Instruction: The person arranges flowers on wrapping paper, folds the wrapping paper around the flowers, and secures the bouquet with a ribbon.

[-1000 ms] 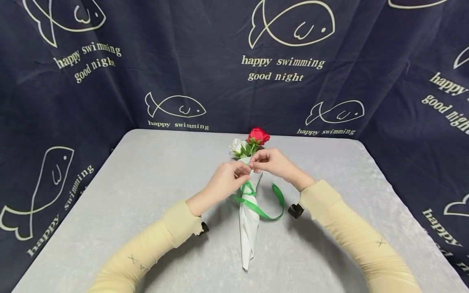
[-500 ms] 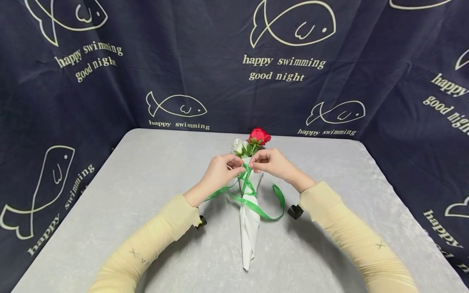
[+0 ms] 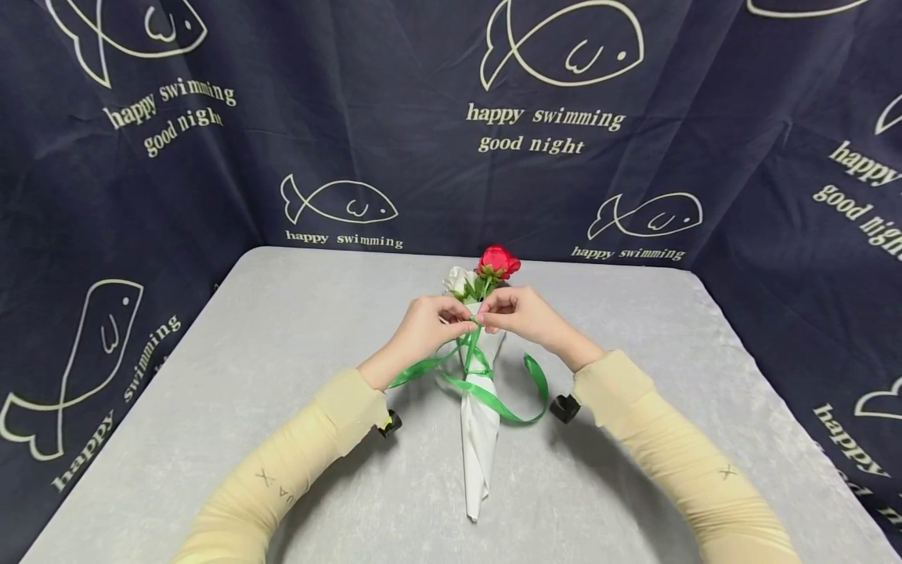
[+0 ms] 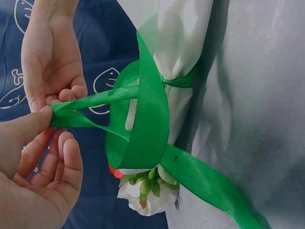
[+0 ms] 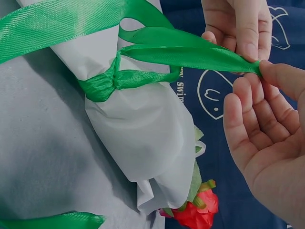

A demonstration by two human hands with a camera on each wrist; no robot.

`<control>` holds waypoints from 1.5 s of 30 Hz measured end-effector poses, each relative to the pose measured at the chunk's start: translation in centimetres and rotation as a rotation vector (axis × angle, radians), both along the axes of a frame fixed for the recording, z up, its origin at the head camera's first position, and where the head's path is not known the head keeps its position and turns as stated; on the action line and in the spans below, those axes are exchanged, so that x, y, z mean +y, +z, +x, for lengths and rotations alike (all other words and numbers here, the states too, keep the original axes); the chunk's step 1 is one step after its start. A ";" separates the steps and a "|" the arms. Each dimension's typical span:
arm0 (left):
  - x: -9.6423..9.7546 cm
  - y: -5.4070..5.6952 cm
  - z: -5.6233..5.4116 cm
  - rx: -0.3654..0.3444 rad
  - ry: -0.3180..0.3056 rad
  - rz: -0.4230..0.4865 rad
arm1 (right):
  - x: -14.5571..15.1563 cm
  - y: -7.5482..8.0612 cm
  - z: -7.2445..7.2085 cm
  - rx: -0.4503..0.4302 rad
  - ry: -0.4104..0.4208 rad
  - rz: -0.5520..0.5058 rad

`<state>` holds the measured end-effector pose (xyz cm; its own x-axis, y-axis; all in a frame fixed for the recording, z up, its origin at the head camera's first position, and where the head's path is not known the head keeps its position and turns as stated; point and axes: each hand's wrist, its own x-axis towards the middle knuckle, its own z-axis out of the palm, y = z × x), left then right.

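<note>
A white-paper bouquet [image 3: 479,446] lies on the table, with a red rose [image 3: 497,262] and a white rose [image 3: 459,280] at its far end. Green ribbon [image 5: 97,87] is tied round the paper, and its long strip rises in a loop [image 4: 151,119]. My left hand [image 3: 428,319] pinches the raised ribbon between thumb and fingers. Tip to tip with it, my right hand [image 3: 523,315] pinches the same ribbon, its other fingers loosely bent in the right wrist view. One ribbon tail [image 3: 416,371] hangs to the left; another [image 3: 524,417] curls right on the table.
The grey cloth-covered table [image 3: 317,313] extends around the bouquet. Behind and beside it hangs a dark blue curtain [image 3: 437,94] with fish prints. Black wrist devices [image 3: 564,408] sit beneath both cream sleeves [image 3: 634,399].
My left hand moved left and away from me, drawing the ribbon up into view, then came back in to my right fingertips. My right hand has barely moved; the bouquet stayed put.
</note>
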<state>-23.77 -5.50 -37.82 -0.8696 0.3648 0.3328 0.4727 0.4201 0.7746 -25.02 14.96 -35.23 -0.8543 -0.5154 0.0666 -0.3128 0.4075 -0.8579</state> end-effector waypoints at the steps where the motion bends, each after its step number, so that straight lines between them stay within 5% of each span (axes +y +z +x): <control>1: 0.0 0.0 0.0 0.000 0.003 -0.004 | 0.0 0.0 0.0 0.002 0.005 -0.005; 6: 0.0 0.1 -0.1 -0.023 0.013 -0.012 | 0.0 0.7 1.2 -0.016 0.014 -0.065; 11: -0.2 0.1 0.0 -0.029 0.023 -0.027 | 0.9 -1.4 0.9 0.020 0.001 -0.052; 22: -0.5 0.0 0.1 -0.031 0.010 -0.002 | 0.7 -3.9 3.9 0.354 0.164 0.265; 27: -0.5 0.1 0.2 -0.033 0.006 -0.003 | 0.4 -5.0 5.2 0.494 0.242 0.304; 45: -0.7 0.3 0.6 -0.060 0.002 -0.004 | 1.2 -6.3 5.7 0.515 0.231 0.306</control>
